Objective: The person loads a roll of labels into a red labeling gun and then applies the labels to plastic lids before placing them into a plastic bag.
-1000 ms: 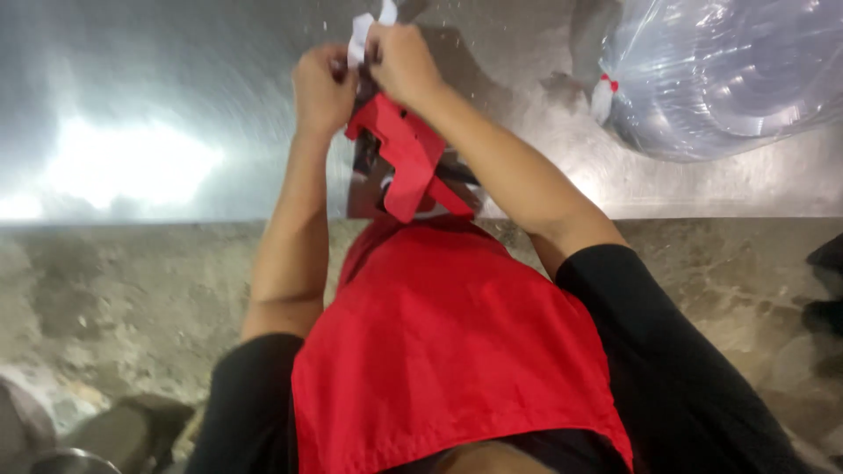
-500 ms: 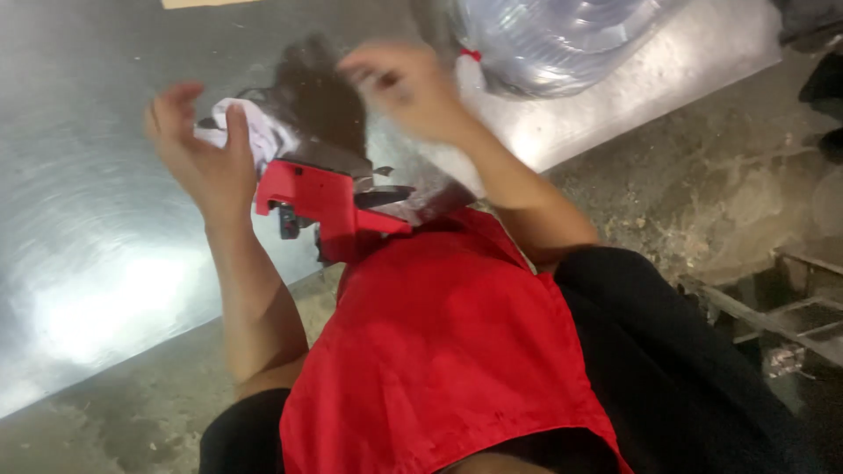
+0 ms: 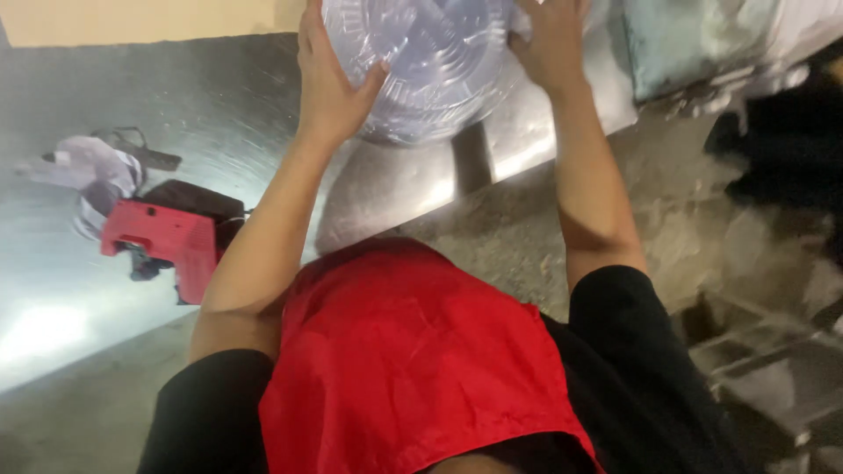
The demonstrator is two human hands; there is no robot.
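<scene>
Up at the table's [image 3: 219,96] far edge, both hands press flat against a clear plastic bag [image 3: 421,61]: left hand [image 3: 329,83] spread on its left side, right hand [image 3: 549,44] on its right. Nearer the left edge lie a red tool [image 3: 167,241] and white cloth [image 3: 97,171].

A brushed steel worktop [image 3: 219,96] catches bright glare near its left front edge. Below its edge lies mottled grey stone floor [image 3: 527,237]; a pale wall [image 3: 132,17] runs behind.
</scene>
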